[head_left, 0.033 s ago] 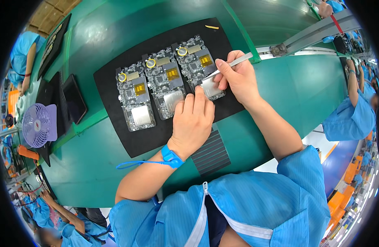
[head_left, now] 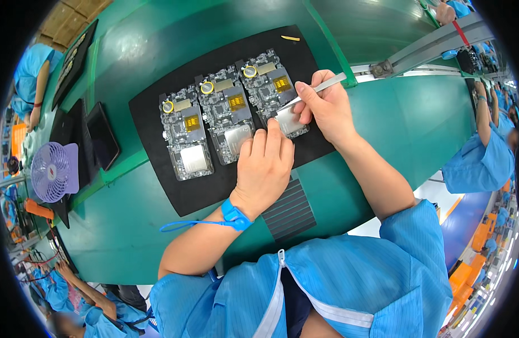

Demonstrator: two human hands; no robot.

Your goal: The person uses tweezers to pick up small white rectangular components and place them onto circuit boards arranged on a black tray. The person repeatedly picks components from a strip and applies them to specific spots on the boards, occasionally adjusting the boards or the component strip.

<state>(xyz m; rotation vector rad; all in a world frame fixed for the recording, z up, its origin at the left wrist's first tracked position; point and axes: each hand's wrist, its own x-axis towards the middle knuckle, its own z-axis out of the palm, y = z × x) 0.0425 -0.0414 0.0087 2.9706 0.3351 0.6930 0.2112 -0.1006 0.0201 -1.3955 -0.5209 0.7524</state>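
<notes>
A pair of tweezers [head_left: 327, 83] is pinched between the thumb and fingers of the right hand [head_left: 327, 112], and its tips are held low over the right-hand circuit board [head_left: 268, 84], by the upper edge of its silver cover. The left hand [head_left: 263, 166] is laid palm down with its fingers bent and close together, the foremost fingertip set at that board's lower left side; whether anything is pressed beneath it cannot be told.

The board is placed last in a slanted row, beside the middle board [head_left: 220, 104] and the left board [head_left: 183, 132], with only narrow gaps left between them. All three are carried well inside the edges of a black mat [head_left: 169, 194], and a broad margin is left above the row, where a small yellow strip [head_left: 290, 38] is found near the top edge. The mat's lower edge is crossed by the left wrist, its right edge by the right wrist. To the right, a wide stretch of green table [head_left: 411, 121] is left for movement; far left, the table is taken up by a purple fan [head_left: 51, 172].
</notes>
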